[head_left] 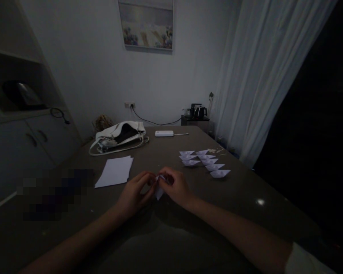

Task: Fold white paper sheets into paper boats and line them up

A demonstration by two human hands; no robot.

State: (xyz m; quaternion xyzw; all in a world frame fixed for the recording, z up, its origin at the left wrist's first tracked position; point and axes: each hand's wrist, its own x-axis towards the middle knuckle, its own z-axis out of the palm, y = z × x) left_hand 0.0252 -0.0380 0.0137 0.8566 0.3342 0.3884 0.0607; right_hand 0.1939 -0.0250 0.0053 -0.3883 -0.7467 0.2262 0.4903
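Two bare hands meet over the middle of a big dark brown table [246,213]. The left hand [135,194] and the right hand [175,186] both hold a small white folded piece of paper [159,190]. The fingers of each hand are pressed together on it, pinching its top from both sides, and its pointed bottom end hangs down between the hands, close to the table top. The room is dim, so the folds are hard to see. Just past the left hand lies a flat stack of white paper sheets [114,171]. Past the right hand, a bit to the right, sit two rows of little white folded paper boats [204,161], close together on the table. Farther back lies a soft white handbag with long straps [118,137], resting on its side. Near it is a flat white power bank [164,133] with a thin cable coming out of it. Behind the table stands a dark kettle [198,111] on a small cabinet. A long white curtain [260,76] hangs on the right, and a framed picture [147,24] is on the pale wall.
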